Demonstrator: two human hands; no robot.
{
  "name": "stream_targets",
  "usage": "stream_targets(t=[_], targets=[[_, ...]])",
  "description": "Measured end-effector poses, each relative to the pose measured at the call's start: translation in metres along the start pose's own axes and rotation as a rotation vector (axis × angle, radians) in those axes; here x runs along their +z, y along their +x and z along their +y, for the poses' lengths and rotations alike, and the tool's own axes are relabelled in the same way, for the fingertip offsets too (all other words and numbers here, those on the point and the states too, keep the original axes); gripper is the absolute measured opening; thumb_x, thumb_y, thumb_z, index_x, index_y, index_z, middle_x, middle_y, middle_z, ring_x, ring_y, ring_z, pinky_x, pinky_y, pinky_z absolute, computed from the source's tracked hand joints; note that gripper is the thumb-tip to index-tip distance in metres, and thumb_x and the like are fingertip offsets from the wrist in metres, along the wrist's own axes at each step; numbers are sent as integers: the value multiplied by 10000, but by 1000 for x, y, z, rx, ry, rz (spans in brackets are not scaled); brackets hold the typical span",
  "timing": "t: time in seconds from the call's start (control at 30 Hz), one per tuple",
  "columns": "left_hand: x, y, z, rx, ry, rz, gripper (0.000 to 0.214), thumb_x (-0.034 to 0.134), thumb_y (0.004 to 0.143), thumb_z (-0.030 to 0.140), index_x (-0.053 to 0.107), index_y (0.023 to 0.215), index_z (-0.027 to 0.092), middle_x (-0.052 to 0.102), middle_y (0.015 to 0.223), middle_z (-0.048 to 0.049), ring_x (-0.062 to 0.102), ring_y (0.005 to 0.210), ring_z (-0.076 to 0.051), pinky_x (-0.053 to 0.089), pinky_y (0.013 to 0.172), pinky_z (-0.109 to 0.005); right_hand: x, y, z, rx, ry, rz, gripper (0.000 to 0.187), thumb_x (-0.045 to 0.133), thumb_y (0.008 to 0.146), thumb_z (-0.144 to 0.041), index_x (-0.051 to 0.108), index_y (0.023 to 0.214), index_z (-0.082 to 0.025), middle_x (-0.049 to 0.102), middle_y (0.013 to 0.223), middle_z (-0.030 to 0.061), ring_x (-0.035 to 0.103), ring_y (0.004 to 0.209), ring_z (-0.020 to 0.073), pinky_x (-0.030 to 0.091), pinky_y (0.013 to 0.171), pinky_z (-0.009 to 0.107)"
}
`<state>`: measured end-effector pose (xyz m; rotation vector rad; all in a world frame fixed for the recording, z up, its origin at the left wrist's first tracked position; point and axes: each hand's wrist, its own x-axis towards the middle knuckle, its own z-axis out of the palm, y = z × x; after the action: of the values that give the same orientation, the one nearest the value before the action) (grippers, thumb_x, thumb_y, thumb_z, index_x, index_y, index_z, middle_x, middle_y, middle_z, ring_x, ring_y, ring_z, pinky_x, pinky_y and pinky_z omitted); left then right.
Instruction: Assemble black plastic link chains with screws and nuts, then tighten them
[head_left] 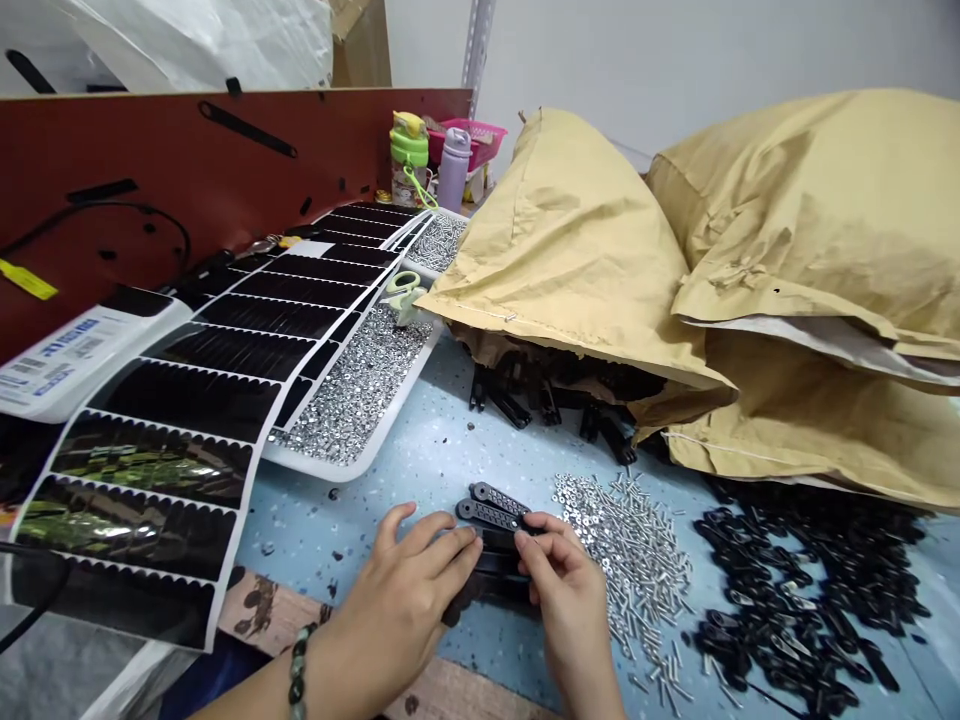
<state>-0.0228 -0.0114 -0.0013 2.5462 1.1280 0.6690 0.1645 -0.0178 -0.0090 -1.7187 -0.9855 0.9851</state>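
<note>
My left hand (420,590) lies palm down, its fingertips curled over a group of dark black plastic parts (501,565). On the right, my right hand (566,580) has thumb and index finger pinched together at the near end of the parts; whatever is between the fingertips is hidden. Two slim black pieces with a perforated pattern (491,515) point away from me, side by side, just beyond my fingers. Close to my right hand is a loose heap of silver screws (645,570), with silver nuts (581,500) at its far left side.
Black small parts (795,600) are heaped at the right. Large tan paper sacks (585,240) stand behind, one spilling black pieces (510,400). A white tray (364,465) of metal nuts holds green-handled scissors (405,290). Black label sheets (202,395) cover the left; bottles (454,170) stand behind.
</note>
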Motion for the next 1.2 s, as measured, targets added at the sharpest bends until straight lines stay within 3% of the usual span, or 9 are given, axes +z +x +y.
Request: stream_targets(t=[0.2,0.5,0.67,0.83,0.93,1.0,1.1,1.13,1.2], targets=[[4,-2,-2,5,-11,8,531,506,754,48,527,1263,200,637,1197,-31,502,1102,-238,179,1018,-455,2,0,-1,-2,-54,19,338,660,685,-450,601,486,-183,595,958,120,570,879,271,410,758,375],[1,0,-3,12,-24,20,512,514,776,68,524,1267,214,642,1196,-15,505,1093,-224,196,1021,-427,1,-2,0,-76,-126,32,334,645,716,-431,616,498,-180,613,908,114,592,852,253,451,748,355],[1,3,-1,-3,-19,-25,526,465,788,35,507,1282,211,638,1187,-28,503,1099,-230,190,1026,-448,3,-3,-1,-181,-212,28,318,616,768,-415,631,552,-183,615,905,116,613,764,223,480,625,304],[5,9,2,-7,-4,-43,466,458,831,52,510,1275,184,654,1092,-49,527,1056,-242,211,1009,-484,0,-1,-4,-379,-512,-11,306,548,835,-391,524,589,-210,555,745,45,540,558,154,444,538,275],[4,11,2,-4,-27,-57,449,478,832,66,525,1262,186,652,1068,-55,531,1047,-262,230,997,-526,-12,3,-8,-385,-781,-42,413,582,821,-453,403,524,-228,471,610,-9,474,456,139,379,462,272],[-1,13,1,-17,-63,-77,449,486,832,65,537,1254,209,642,1074,-52,529,1048,-267,248,993,-550,-20,8,-13,-382,-885,-25,379,616,796,-493,464,576,-225,529,672,7,510,476,152,369,442,271],[-13,13,-1,-101,-138,-100,416,457,890,88,543,1258,262,598,1157,-51,503,1090,-256,341,973,-518,-24,17,-19,-496,-813,-52,221,564,856,-422,612,967,-236,629,1019,80,634,831,238,500,682,346],[-18,13,-2,-145,-176,-98,396,440,918,113,540,1265,276,576,1196,-50,489,1116,-250,381,963,-486,-22,20,-21,-531,-767,-121,234,519,890,-363,601,1076,-246,631,1088,82,626,935,247,483,835,406],[-28,11,-5,-230,-272,-81,364,404,957,169,528,1279,286,540,1250,-44,474,1159,-233,447,941,-414,-15,23,-25,-551,-705,-283,266,439,928,-254,600,1139,-266,663,1070,56,623,986,232,333,1039,509]])
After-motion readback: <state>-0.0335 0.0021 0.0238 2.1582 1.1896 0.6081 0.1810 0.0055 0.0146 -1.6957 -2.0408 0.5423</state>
